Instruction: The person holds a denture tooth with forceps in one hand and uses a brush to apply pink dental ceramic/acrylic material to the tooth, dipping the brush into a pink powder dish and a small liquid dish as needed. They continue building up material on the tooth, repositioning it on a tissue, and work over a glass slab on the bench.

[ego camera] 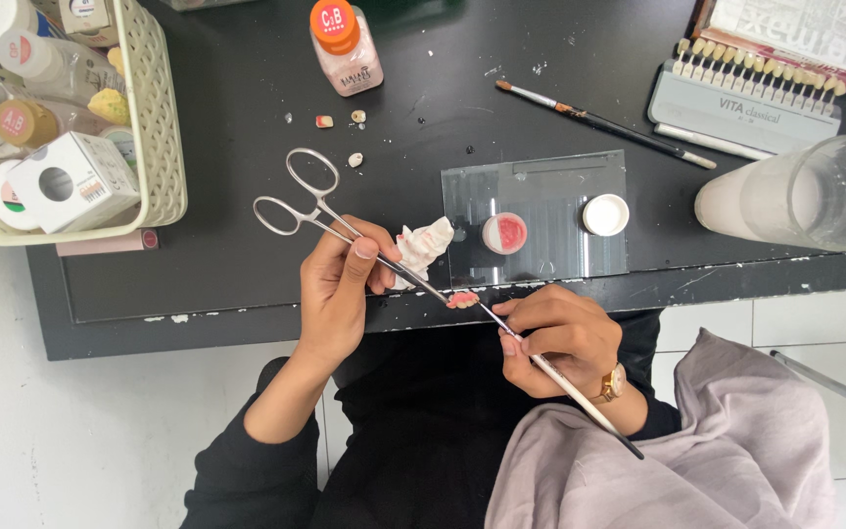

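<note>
My left hand [340,284] grips steel scissor-handled forceps [317,208], whose jaws clamp a small pink and white dental piece [462,299] at the table's front edge. A crumpled white tissue [423,245] sits behind the forceps, partly under my left fingers. My right hand [555,338] holds a thin brush [580,397] like a pen, its tip meeting the dental piece. A gold watch is on my right wrist.
On a glass slab [540,196] sit a small pot of pink paste [505,233] and its white lid [606,215]. Behind lie a second brush [604,123], a tooth shade guide [746,88], a frosted glass cup [815,194], an orange-capped bottle [345,44] and loose teeth. A cream basket [164,118] with bottles stands left.
</note>
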Motion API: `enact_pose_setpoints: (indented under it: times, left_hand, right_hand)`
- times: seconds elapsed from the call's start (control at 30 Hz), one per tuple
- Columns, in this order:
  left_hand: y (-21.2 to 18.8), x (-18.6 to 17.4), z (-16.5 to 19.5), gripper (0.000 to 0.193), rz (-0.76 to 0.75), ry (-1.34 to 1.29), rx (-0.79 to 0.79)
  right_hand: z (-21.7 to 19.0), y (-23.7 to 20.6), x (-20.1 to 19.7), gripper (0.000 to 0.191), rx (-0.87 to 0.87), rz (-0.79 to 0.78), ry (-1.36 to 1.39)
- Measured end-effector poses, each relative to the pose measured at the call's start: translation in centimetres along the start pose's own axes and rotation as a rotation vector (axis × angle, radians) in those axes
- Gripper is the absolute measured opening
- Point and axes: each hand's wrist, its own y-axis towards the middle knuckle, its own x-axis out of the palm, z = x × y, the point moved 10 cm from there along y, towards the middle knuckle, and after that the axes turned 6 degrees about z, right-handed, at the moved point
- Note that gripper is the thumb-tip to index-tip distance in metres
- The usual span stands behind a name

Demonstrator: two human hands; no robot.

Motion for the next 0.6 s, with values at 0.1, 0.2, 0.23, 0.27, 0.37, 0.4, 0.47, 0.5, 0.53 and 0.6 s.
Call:
enact_pose_setpoints:
  times: [0.1,0.2,0.23,0.27,0.37,0.4,0.47,0.5,0.53,0.6]
  left_hand:
    - [0.01,-0.02,0.00,0.034,0.004,0.002,-0.001]
    - [0.01,-0.04,-0.04,0.034,0.008,0.001,-0.008]
    - [0.03,-0.05,-0.06,0.034,0.009,-0.001,-0.011]
    - [0.03,-0.02,-0.02,0.034,0.005,0.001,-0.008]
    - [0.02,0.08,0.08,0.034,-0.003,0.006,-0.001]
    - [0.00,0.06,0.11,0.034,-0.002,0.006,0.000]
    - [-0.01,0.02,0.12,0.034,0.001,0.010,0.000]
    - [0.00,0.00,0.11,0.035,0.002,0.013,0.000]
    - [0.01,-0.01,0.09,0.035,0.002,0.016,-0.001]
    - [0.02,-0.02,0.03,0.035,0.005,0.012,-0.005]
  right_hand:
    - [-0.09,0.07,0.02,0.025,-0.002,0.005,-0.003]
    - [-0.13,0.13,0.04,0.025,-0.004,0.007,-0.009]
    - [-0.15,0.14,0.05,0.025,-0.005,0.007,-0.010]
    - [-0.14,0.14,0.05,0.026,-0.003,0.010,-0.009]
    - [-0.11,0.13,0.02,0.025,0.001,0.016,-0.003]
    - [-0.12,0.13,0.00,0.025,0.002,0.015,0.002]
    - [-0.10,0.14,0.01,0.025,0.004,0.013,0.012]
    - [-0.09,0.15,0.02,0.025,0.004,0.012,0.016]
    - [-0.07,0.15,0.04,0.025,0.004,0.011,0.020]
    - [-0.07,0.13,0.05,0.025,0.005,0.015,0.008]
